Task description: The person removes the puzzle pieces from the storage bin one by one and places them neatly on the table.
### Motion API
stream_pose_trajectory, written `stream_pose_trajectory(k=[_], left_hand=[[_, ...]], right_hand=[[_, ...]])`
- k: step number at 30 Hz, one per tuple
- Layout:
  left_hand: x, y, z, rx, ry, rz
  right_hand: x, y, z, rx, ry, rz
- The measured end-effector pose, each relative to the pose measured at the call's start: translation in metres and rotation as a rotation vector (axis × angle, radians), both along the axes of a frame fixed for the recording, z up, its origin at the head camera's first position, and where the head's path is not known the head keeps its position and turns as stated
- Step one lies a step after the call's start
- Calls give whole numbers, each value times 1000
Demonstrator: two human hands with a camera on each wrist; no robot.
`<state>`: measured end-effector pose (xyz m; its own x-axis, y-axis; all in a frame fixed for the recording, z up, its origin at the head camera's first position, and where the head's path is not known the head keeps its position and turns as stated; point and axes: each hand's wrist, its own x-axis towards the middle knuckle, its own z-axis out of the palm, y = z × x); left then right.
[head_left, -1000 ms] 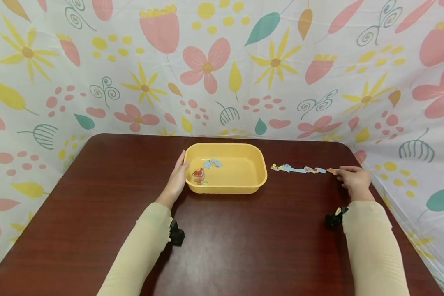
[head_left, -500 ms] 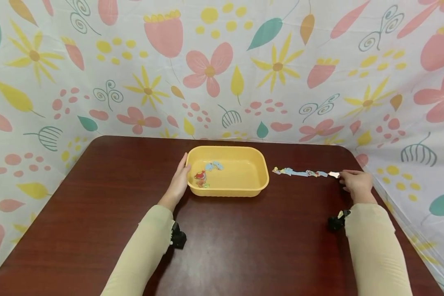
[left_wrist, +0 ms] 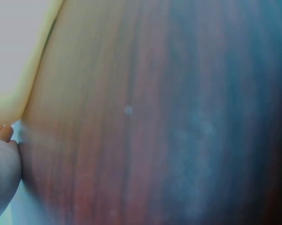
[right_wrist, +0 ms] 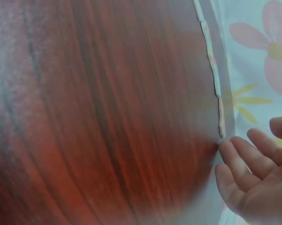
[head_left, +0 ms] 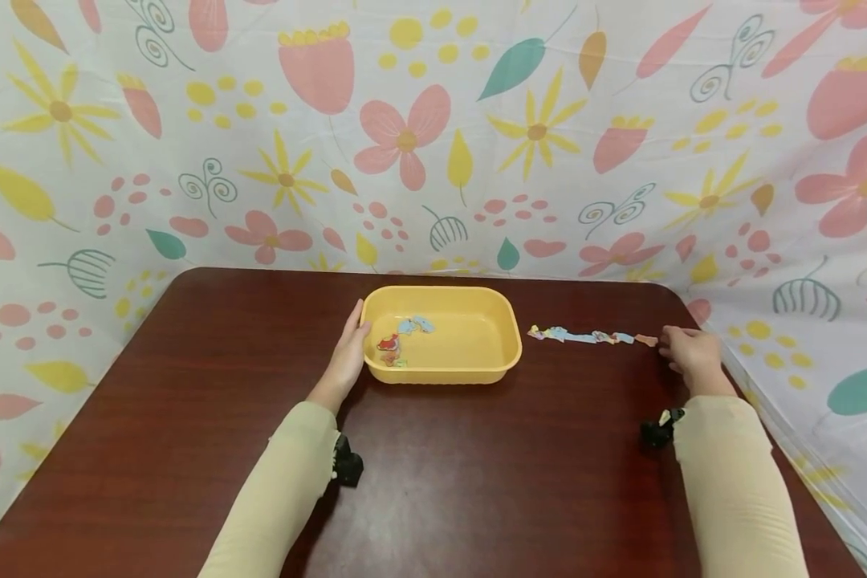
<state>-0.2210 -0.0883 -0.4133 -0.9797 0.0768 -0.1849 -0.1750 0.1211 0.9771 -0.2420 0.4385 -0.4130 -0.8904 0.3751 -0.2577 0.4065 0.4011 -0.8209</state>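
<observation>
A yellow plastic basin (head_left: 441, 375) stands at the back middle of the table. My left hand (head_left: 345, 353) holds its left side, fingers along the outer wall and thumb at the rim. Inside lie several flat cartoon cut-out pieces, among them a red one (head_left: 388, 343) and a light blue one (head_left: 422, 323). To the right of the basin, more cut-outs form a row (head_left: 581, 337). An orange piece (head_left: 646, 340) lies at the row's right end. My right hand (head_left: 694, 353) has its fingertips right at that end; in the right wrist view its fingers are loosely bent and hold nothing.
The dark wooden table (head_left: 477, 474) has rounded back corners. A flower-printed cloth (head_left: 433, 160) hangs behind it and along both sides, close to the right hand. A small black device (head_left: 347, 461) sits on the left wrist, and another black device (head_left: 660, 429) on the right.
The orange piece looked white half a second ago beside the right fingertips; now it shows orange, lined up with the row. The left hand and the basin keep their place.
</observation>
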Motion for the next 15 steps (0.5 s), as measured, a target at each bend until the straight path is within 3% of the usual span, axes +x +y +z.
stream_pose_trajectory(k=[8, 12, 15], left_hand=[[-3, -1, -7, 43, 20, -1], [0, 1, -2, 46, 11, 2], [-3, 0, -6, 55, -2, 11]], right_hand=[[2, -9, 2, -22, 36, 29], [5, -16, 6, 22, 45, 56], [5, -23, 9, 42, 79, 83]])
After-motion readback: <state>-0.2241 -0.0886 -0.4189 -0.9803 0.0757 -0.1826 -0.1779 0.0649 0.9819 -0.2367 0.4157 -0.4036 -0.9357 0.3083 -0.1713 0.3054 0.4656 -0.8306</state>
